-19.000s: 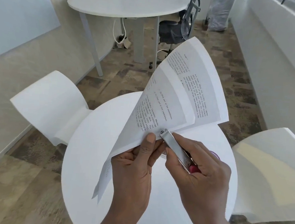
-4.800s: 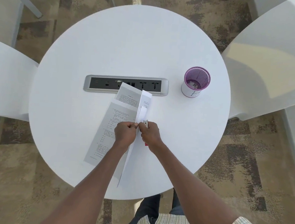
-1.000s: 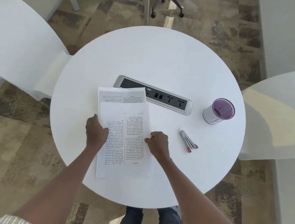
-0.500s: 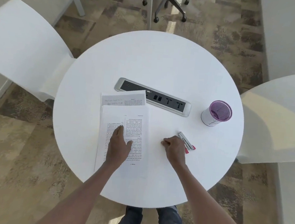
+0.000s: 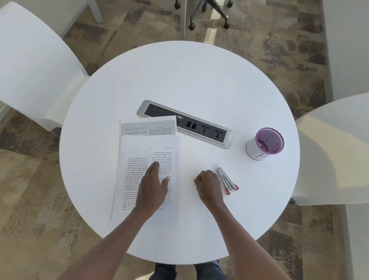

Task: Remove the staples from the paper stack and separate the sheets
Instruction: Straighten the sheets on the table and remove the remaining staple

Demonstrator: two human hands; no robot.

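Printed sheets lie flat on the round white table (image 5: 184,78), left of centre. The top sheet (image 5: 133,158) overlaps another sheet (image 5: 147,127) that sticks out beyond it at the far end. My left hand (image 5: 152,187) rests flat on the top sheet, fingers extended. My right hand (image 5: 208,186) sits on the bare tabletop to the right of the paper, fingers curled into a loose fist with nothing visible in it. The metal staple remover (image 5: 227,181) with red tips lies on the table just right of that hand, not held.
A recessed power-socket panel (image 5: 202,131) runs across the table's middle, its left end under the far sheet. A purple mesh cup (image 5: 266,143) stands at the right. White chairs (image 5: 26,65) (image 5: 341,152) flank the table. An office chair base (image 5: 203,6) is beyond.
Since a second ago my left hand slid from the paper's left edge onto its middle. My right hand left the paper's right edge and moved right, beside the staple remover.
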